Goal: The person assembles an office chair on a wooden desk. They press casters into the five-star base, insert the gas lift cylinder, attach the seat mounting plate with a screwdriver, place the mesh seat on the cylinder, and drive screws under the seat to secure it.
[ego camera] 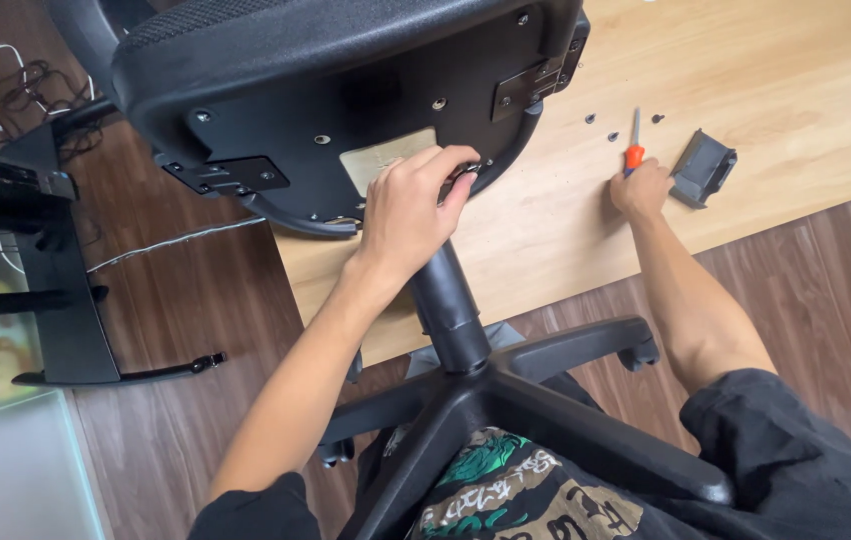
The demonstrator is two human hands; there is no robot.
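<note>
Curled fingers of the left hand (408, 212) make a closed grip on a small metal part at the underside of the chair seat (326, 100), right where the mechanism plate meets the top of the gas column (446, 300); what exactly the fingertips pinch is hidden by the hand itself. Over on the right, the right hand (640, 188) rests on the wooden bench (796, 90) with its grip closed around the orange handle of a screwdriver (634, 148), whose thin shaft points away from the person. The office chair lies tipped, its black seat bottom facing the camera and propped on the edge of the bench, while the column runs down to the five-armed star base (516, 390) that sits close against the person's lap. Two black metal brackets (231, 176) are screwed to the seat's underside, one at the lower left and another near the upper right edge. Several small dark screws (613, 136) lie loose on the bench just beyond the screwdriver tip, near one another. A black plastic part (703, 166) lies just beside the right hand, to its right, apart from the screws. On the dark wood floor to the left stands a black stand (61, 300) with cables trailing behind it.
</note>
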